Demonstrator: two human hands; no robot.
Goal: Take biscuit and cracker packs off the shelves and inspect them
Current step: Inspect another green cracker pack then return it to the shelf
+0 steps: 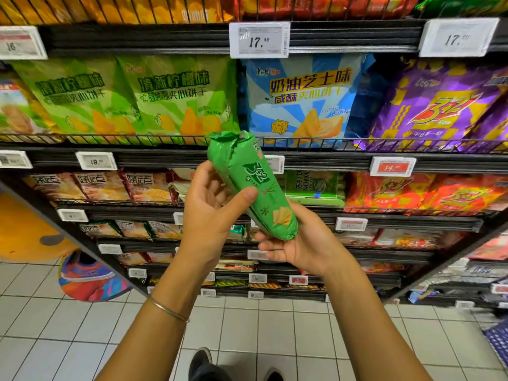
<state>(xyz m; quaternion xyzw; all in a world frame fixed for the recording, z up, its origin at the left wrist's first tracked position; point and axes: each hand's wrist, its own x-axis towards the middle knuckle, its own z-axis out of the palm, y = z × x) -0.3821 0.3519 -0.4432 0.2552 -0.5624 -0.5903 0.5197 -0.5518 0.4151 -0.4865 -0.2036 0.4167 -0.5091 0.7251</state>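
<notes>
Currently green cracker pack (pixel 253 185) held tilted before shelves (pixel 302 160), clear of them. Left hand (pixel 211 210) clasped round middle, thumb pressed on front. Right hand (pixel 299 243) cupped under lower end, fingers loosely curled. Slip judged possible: film glossy, grip light. Crushed crackers risked if squeezed harder. Tiled floor (pixel 247 325) below.

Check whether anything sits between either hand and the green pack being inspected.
Nothing visible does. The left hand has the green plastic-wrapped biscuit pack in a direct grip, thumb across its front, and the right hand cups its lower end from beneath. The black wire shelves stand behind the pack.
</notes>
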